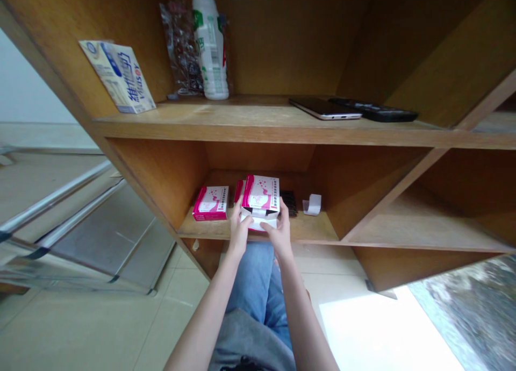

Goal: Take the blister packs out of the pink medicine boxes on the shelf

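A pink-and-white paperboard carton (262,192) is held between the fingers of both hands, just above the front of the lower wooden shelf (322,228). Its upper face has a pale panel scattered with pink marks, a deep pink band along the left-hand fingers' side, and a column of dark characters towards the right-hand fingers; the print is too small to read. The end nearest the thumbs is open: white inner flaps show, with a dark gap between them and the pink-edged top, and a thin pink line below. The left hand (239,232) grips one side, fingers curled along it and thumb on the white flap; the right hand (281,231) mirrors it, so the carton is pinched between the two. Just beyond the left fingers, a second pink carton (238,190) is mostly hidden; farther out to their left, a matching carton (212,203) lies flat, its pink front edge showing. Right beside the right fingers is a dark, ridged item (288,203), and past it a curled white paper slip (313,205). On the shelf above the fingers are a smartphone (324,109) and a black handheld device (377,112) to the right, and a white bottle (210,48), a clear plastic wrapper (181,48) and a Vitasoy carton (121,79) to the left.
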`<state>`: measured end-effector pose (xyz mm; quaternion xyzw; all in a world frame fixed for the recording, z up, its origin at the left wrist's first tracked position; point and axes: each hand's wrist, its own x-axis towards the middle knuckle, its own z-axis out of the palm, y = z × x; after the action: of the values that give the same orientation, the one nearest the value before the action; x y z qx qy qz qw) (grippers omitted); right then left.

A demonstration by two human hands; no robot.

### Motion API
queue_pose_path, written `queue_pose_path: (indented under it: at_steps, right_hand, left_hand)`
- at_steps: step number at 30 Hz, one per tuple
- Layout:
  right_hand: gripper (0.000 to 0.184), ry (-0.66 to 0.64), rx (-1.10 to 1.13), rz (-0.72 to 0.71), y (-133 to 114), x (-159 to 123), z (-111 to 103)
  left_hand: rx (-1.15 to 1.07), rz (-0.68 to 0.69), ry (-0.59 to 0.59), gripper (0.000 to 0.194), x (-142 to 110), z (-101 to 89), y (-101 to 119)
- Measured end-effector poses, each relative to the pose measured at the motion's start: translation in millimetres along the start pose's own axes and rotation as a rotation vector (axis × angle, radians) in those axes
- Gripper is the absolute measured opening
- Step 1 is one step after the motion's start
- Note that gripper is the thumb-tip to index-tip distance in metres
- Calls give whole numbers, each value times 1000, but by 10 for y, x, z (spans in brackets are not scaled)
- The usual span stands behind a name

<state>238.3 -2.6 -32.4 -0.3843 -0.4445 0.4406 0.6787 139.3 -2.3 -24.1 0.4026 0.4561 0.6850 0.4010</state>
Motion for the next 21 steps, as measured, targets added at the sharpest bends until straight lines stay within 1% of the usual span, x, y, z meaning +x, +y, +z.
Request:
queue_pose_path:
  at_steps: [1, 3, 6, 8, 10, 12, 15, 17, 21]
  right_hand:
    - [77, -10, -17, -12, 9, -6, -8]
    - [76, 11, -70, -34, 19, -15, -13]
    - [69, 76, -126, -58, 25, -15, -8]
    - [65, 97, -123, -59, 26, -14, -13]
    - [64, 95, -87, -39, 28, -19, -30]
    - [62, 78, -23, -3, 33, -27, -54]
    - [56, 42, 117, 51, 53, -33, -81]
    - [53, 48, 200, 68, 69, -32, -83]
    - [47, 91, 239, 47, 91, -39, -72]
  left_hand:
    - [5, 7, -10, 66, 1, -4, -1]
    - [29, 10, -21, 66, -3, -13, 2]
    - [62, 19, -23, 65, -20, -39, 16]
    - [56, 57, -29, 60, -27, -73, 22]
    - [55, 98, -39, 49, -21, -118, 10]
    - [56, 102, -36, 40, -2, -160, -22]
    - [7, 34, -4, 39, 28, -187, -77]
    - [-46, 0, 19, 38, 33, -178, -87]
    - [-116, -36, 32, 30, 33, -135, -6]
